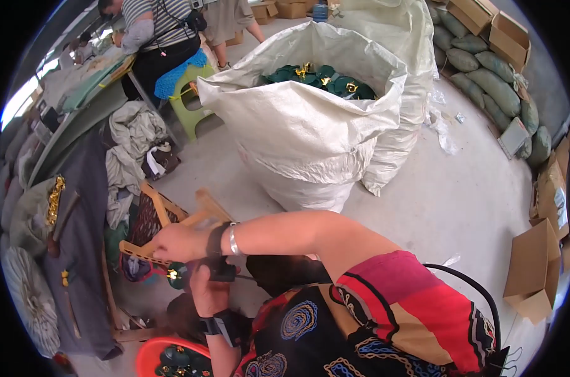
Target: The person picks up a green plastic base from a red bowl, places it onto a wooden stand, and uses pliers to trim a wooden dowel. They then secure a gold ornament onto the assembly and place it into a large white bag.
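My left hand (208, 294) comes up from the lower edge with a dark strap on its wrist. Its fingers are closed at a small dark green disc with a gold-coloured centre (177, 275), and most of the grip is hidden. My right hand (175, 244) reaches across from the right, wearing a silver bracelet and a black strap. Its curled fingers lie at a perforated orange-brown strip (140, 252), part of a wooden-looking frame (161, 207). What those fingers pinch, if anything, cannot be made out. Below stands an orange-red basin (148, 353) holding several green and gold pieces.
A big white woven sack (297, 132) of similar pieces stands ahead. On the left, dark cloth (84, 251) bears gold-coloured parts and a hammer-like tool (64, 226). Cardboard boxes (528, 267) and stacked filled sacks (495, 88) line the right. People work beside a table (77, 125) at far left.
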### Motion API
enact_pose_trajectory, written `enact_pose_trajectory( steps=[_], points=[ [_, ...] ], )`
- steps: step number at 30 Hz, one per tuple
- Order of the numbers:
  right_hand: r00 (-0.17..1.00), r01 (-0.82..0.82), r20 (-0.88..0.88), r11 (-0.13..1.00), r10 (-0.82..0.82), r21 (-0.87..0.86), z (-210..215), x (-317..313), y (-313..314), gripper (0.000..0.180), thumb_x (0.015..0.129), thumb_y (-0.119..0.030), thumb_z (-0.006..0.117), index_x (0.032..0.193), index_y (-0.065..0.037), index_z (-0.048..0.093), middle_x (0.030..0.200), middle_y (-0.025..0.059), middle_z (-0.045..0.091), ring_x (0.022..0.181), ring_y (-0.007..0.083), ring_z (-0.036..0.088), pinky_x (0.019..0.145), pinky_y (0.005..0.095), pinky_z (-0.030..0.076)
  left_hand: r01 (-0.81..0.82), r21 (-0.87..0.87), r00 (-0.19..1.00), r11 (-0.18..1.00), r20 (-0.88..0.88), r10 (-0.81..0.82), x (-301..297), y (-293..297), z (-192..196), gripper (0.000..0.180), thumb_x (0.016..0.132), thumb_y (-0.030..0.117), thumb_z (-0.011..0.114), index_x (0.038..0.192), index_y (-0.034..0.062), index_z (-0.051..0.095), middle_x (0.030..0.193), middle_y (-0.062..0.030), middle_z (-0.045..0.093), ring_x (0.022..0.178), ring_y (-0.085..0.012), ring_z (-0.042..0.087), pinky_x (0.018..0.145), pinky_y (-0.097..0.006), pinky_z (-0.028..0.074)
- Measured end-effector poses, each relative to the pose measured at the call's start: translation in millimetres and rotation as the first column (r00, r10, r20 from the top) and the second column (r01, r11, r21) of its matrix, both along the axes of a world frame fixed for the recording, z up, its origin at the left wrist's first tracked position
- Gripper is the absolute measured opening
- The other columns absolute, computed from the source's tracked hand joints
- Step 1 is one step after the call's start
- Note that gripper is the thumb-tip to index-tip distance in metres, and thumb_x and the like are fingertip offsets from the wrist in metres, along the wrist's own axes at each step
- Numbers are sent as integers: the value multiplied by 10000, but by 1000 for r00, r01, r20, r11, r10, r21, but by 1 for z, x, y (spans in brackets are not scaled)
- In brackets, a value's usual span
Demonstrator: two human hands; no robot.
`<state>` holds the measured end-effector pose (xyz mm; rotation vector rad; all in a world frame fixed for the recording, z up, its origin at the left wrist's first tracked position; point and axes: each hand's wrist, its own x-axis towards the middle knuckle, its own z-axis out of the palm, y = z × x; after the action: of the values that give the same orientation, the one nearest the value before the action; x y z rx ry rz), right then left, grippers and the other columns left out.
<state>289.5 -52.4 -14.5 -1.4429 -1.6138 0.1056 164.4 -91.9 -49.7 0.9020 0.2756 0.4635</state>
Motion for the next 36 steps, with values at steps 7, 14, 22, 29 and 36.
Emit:
enact_pose_trajectory(
  steps=[7,14,22,29,36],
  points=[
    [646,-164,-763,978,5,-132,-27,21,-10,262,809,-175,552,714,59,622,578,132,605,476,198,596,479,301,480,128,92,989,987,-90,-120,16,-8,2,361,861,225,597,1130,1,506,981,-113,610,888,-228,617,691,-386,544],
    [991,-132,-61,968,122,-212,-69,70,-44,247,807,-234,542,744,1,583,656,179,581,570,313,551,562,417,432,83,336,932,938,-360,46,-30,11,21,291,848,94,590,1101,-39,529,954,-124,625,795,-203,640,659,-288,530],
    [576,-250,-815,963,60,-105,55,93,-97,164,895,-190,553,859,-41,609,675,16,585,601,114,566,587,263,479,-235,888,795,396,-58,603,-93,49,121,162,812,52,609,958,-16,611,835,-57,637,782,-109,596,696,-263,494],
    [656,-330,-687,937,314,112,132,49,-92,257,947,-230,459,997,6,546,707,1,474,652,111,475,680,284,439,89,935,460,-342,266,847,-119,197,135,184,741,205,605,875,86,645,831,-126,629,777,-315,605,692,-429,481],
    [757,-531,-541,827,366,-183,109,0,-65,241,921,-206,509,1023,4,570,850,37,583,767,99,544,729,258,449,-838,287,460,465,-88,884,-200,294,83,309,835,99,532,1089,-70,490,898,-265,591,706,-410,630,572,-446,522]
  ],
)
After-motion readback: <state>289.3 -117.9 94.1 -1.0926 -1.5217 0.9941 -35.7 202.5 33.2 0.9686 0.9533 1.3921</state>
